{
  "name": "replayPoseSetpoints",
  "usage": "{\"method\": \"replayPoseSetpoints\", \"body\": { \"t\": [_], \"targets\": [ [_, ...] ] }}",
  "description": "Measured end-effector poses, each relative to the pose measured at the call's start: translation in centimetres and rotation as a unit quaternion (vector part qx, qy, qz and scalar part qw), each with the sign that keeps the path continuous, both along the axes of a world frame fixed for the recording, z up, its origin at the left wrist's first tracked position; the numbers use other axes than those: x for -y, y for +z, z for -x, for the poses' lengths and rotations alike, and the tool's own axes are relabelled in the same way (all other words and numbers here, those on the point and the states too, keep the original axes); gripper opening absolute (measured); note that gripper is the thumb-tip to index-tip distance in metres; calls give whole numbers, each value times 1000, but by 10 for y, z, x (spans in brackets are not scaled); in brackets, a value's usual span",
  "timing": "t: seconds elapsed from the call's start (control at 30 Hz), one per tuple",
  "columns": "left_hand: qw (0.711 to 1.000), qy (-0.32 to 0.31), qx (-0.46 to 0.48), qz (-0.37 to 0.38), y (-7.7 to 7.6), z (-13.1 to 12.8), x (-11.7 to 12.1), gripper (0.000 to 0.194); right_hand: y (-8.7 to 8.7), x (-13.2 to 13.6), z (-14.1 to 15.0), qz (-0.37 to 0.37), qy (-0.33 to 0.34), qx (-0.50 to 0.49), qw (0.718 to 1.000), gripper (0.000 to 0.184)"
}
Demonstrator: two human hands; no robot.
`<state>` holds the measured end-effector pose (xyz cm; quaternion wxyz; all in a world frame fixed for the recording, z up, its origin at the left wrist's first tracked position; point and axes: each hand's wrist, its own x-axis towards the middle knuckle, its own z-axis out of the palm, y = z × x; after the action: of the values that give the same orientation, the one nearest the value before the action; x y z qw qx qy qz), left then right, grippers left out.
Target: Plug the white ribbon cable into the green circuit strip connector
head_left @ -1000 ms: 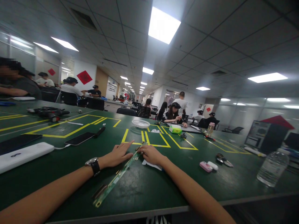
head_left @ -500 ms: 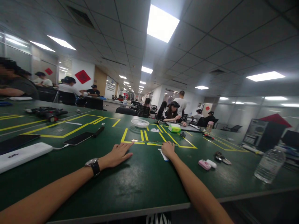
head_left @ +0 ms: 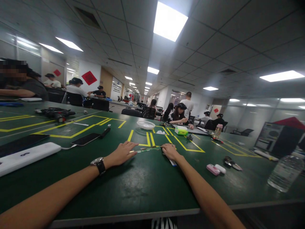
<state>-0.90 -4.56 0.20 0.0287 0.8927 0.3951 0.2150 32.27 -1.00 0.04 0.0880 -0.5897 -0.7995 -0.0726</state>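
Observation:
A thin green strip, ruler-like in shape (head_left: 149, 149), runs between my two hands over the dark green table. Its left end meets the thumb and fingers of my left hand (head_left: 122, 153), which reaches forward with a watch on the wrist. Around its right end the fingers of my right hand (head_left: 169, 150) are curled, and they hide that end. Under my right hand a white and blue piece (head_left: 172, 163) partly shows. Yellow tape lines (head_left: 150, 139) lie just beyond the strip.
A white basket (head_left: 145, 125) and a green packet (head_left: 181, 130) stand farther back. To the left lie a phone (head_left: 85, 139) and a white power bank (head_left: 30, 157). On the right are a pink case (head_left: 213, 169) and a water bottle (head_left: 286, 173). People sit at tables beyond.
The strip's left end has come off the tape line toward me, so it now slants. My left thumb has closed in on that end. The whole view has shifted slightly.

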Motion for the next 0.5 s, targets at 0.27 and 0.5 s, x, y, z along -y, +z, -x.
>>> {"method": "replayPoseSetpoints", "body": {
  "t": [0.27, 0.5],
  "targets": [
    [997, -68, -37, 10, -11, 2, -6, 47, 2, 38, 91, 0, 365, -14, 931, 48],
    [991, -77, -87, 66, -15, 3, -5, 56, 10, 38, 82, -48, 297, -12, 954, 29]
  ]
}}
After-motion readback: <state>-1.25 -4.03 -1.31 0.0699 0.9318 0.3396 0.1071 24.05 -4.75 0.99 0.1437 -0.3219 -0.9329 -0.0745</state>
